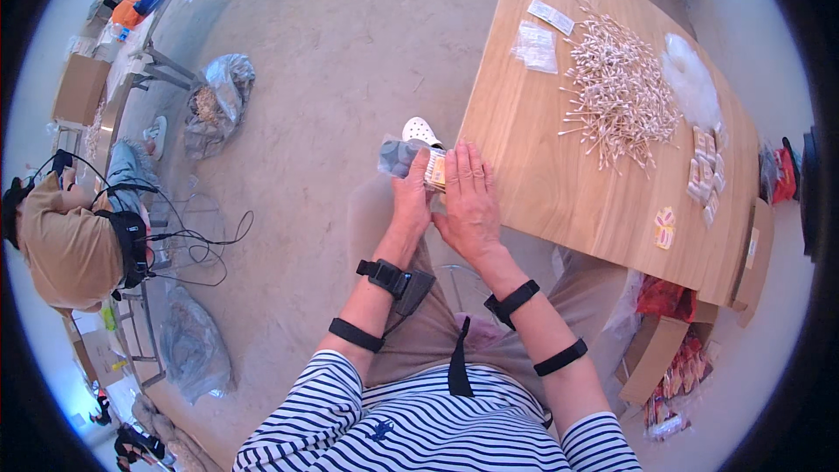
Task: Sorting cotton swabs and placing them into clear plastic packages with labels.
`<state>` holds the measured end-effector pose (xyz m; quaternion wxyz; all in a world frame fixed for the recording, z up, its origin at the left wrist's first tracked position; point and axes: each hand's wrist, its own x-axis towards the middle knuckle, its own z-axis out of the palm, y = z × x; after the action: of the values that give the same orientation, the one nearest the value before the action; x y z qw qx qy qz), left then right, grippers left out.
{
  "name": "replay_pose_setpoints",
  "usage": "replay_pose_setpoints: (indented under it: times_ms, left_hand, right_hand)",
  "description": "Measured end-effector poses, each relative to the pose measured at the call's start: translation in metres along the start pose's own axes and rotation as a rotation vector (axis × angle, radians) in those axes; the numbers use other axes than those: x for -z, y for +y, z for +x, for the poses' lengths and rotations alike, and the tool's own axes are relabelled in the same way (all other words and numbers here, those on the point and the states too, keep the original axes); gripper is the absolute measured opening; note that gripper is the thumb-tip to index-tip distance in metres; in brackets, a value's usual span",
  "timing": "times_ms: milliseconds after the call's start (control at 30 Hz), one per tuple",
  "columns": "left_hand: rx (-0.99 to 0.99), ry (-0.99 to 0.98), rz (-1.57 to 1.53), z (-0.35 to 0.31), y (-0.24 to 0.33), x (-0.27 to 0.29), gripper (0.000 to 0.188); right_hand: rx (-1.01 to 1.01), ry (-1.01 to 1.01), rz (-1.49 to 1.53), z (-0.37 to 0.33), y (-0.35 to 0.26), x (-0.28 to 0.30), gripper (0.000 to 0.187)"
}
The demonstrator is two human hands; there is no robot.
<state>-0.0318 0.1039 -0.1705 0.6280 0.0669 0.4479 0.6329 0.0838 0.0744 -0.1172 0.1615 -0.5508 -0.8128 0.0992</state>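
Head view: left fingers (415,173) grip a packet (436,170), right fingers (465,168) flat against it, beside a table (520,153) bearing swabs (616,87).

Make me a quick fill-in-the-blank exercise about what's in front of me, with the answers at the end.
1. The small packet between the left hand and the right hand shows white and ____.
2. The loose pile of cotton swabs lies on the wooden ____.
3. The shirt is patterned with dark and white ____.
4. The straps round the forearms are coloured ____.

Missing words: yellow; table; stripes; black.
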Motion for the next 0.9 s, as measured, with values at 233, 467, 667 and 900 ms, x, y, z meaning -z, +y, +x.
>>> replay_pose_setpoints:
  times_ms: [233, 467, 667, 900]
  left_hand:
    - [0.048, -0.125, -0.016, -0.016, 0.013, 0.017, 0.022]
    - [0.063, -0.072, -0.064, -0.025, 0.008, 0.014, 0.017]
    - [0.101, -0.131, -0.054, -0.030, 0.007, 0.017, 0.016]
    - [0.125, -0.055, -0.144, -0.024, 0.028, -0.004, 0.024]
  right_hand:
    - [0.011, 0.007, 0.059, 0.000, 0.000, 0.000, 0.096]
    - [0.007, 0.031, 0.071, -0.001, 0.002, 0.000, 0.092]
    - [0.003, 0.018, 0.067, -0.001, 0.001, 0.002, 0.090]
    - [0.010, 0.007, 0.026, -0.001, 0.003, 0.001, 0.090]
